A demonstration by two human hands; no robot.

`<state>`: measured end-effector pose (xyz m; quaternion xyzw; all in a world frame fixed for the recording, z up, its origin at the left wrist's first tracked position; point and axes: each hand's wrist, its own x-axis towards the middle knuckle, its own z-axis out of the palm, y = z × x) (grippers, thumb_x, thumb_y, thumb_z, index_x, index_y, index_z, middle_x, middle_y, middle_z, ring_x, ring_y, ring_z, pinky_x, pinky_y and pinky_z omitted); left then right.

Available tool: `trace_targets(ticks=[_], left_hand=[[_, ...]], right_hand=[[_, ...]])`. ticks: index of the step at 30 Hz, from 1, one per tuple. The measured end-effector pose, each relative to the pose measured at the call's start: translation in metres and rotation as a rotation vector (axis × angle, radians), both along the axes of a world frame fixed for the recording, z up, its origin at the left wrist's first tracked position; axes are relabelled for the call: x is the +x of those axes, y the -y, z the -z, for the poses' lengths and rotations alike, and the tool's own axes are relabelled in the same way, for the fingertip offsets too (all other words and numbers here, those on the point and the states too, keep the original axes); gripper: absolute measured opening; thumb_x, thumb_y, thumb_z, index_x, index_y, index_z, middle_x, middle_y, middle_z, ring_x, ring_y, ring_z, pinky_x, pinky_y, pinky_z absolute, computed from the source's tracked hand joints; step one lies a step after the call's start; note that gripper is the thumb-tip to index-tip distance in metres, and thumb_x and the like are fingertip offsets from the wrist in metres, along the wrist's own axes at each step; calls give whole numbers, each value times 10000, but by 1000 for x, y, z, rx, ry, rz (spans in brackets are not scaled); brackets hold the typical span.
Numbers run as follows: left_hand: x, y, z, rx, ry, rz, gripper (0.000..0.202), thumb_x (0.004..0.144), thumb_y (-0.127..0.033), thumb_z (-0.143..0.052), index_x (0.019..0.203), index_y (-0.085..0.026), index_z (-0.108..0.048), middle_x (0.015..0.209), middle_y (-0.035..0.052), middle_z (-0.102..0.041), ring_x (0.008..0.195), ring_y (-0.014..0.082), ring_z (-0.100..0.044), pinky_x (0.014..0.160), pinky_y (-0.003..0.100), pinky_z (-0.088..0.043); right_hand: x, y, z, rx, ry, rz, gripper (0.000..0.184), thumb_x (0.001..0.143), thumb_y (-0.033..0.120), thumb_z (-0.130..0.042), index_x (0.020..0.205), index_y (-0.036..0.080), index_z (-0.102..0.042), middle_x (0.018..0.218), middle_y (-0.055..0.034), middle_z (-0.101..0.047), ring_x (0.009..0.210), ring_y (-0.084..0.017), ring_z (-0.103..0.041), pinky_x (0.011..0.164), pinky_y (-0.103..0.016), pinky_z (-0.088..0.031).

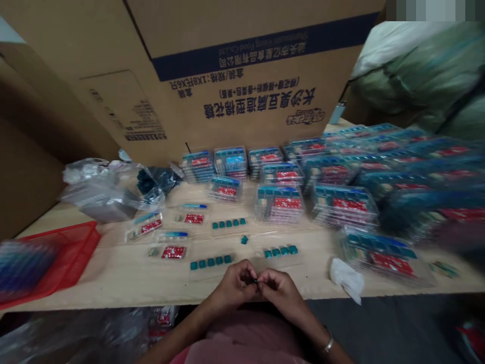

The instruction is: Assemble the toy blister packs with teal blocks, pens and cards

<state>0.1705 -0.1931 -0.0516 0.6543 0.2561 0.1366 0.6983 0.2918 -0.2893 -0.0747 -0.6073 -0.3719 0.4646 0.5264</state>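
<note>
Close to the table's front edge, my left hand (235,281) and my right hand (281,290) meet, fingers pinched together on a small dark piece (255,280). Its kind is mostly hidden by the fingertips. Just beyond them lies a loose teal piece (244,239). Behind my left hand is a row of small teal square pieces (210,262); a shorter teal row (281,252) lies beyond my right hand, and another row (229,223) is farther back. To the left are clear trays with a blue pen and a red patterned packet (174,252).
Stacked clear kits (278,205) fill the back and right. A crumpled white tissue (346,279) lies right of my hands. At left are a red basket (81,253) and clear plastic packaging (108,194). A large cardboard box (182,116) stands behind.
</note>
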Motion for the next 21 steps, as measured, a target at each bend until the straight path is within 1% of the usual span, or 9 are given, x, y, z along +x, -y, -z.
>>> trace_targets(ticks=[3,6,9,12,14,16,18,20,21], left_hand=[[1,1,4,-38,16,-48,250,564,-207,-731,687,-167,-517,617,-37,-535,556,77,-436,553,209,-333],[0,0,12,-81,53,-128,209,571,-211,-733,664,-157,-554,617,-30,-544,566,76,-450,566,208,-342],[-2,-1,16,-148,56,-185,249,554,-271,-773,630,-153,-567,572,-36,-534,524,65,-430,538,204,-331],[-4,-3,12,-189,67,-216,325,523,-365,-814,603,-149,-584,585,-19,-576,553,79,-479,581,218,-373],[-3,-4,9,-213,90,-219,373,510,-430,-822,601,-150,-593,603,-11,-599,582,92,-510,619,230,-399],[-1,-5,7,-212,98,-210,406,500,-470,-823,603,-151,-594,589,-19,-591,571,90,-503,612,230,-400],[0,-5,7,-192,93,-188,412,508,-476,-821,611,-151,-590,578,-26,-578,557,86,-490,597,227,-393],[0,-6,7,-174,78,-132,390,546,-466,-805,650,-152,-598,606,-20,-588,568,93,-501,598,230,-398],[0,-8,7,-149,69,-100,365,582,-456,-784,686,-153,-609,632,-12,-599,583,100,-514,606,236,-405]], right_hand=[[0,-1,4,-25,-78,-22,278,674,433,-621,614,181,-520,539,31,-479,500,-110,-427,505,-239,-375],[-1,-1,7,-6,-45,-19,326,680,479,-648,615,179,-538,532,30,-473,505,-114,-430,513,-242,-376],[-1,0,4,24,-15,21,342,705,510,-643,685,176,-576,572,24,-483,538,-117,-436,526,-237,-378],[-2,1,-1,51,-42,56,354,696,518,-664,759,181,-575,645,14,-519,592,-123,-461,564,-236,-393],[-2,2,-1,58,-75,36,351,690,506,-677,758,184,-557,674,12,-530,615,-123,-471,591,-239,-400],[-3,3,1,68,-103,23,339,696,490,-677,746,189,-528,674,19,-517,614,-118,-464,596,-235,-397],[-2,6,3,91,-120,25,325,713,471,-662,748,197,-490,678,28,-494,606,-111,-449,580,-225,-386],[2,7,2,131,-84,13,294,740,437,-634,755,204,-455,697,29,-483,601,-107,-443,560,-216,-376],[7,6,0,156,-20,-1,259,758,403,-616,760,206,-449,716,24,-488,616,-111,-454,567,-218,-381]])
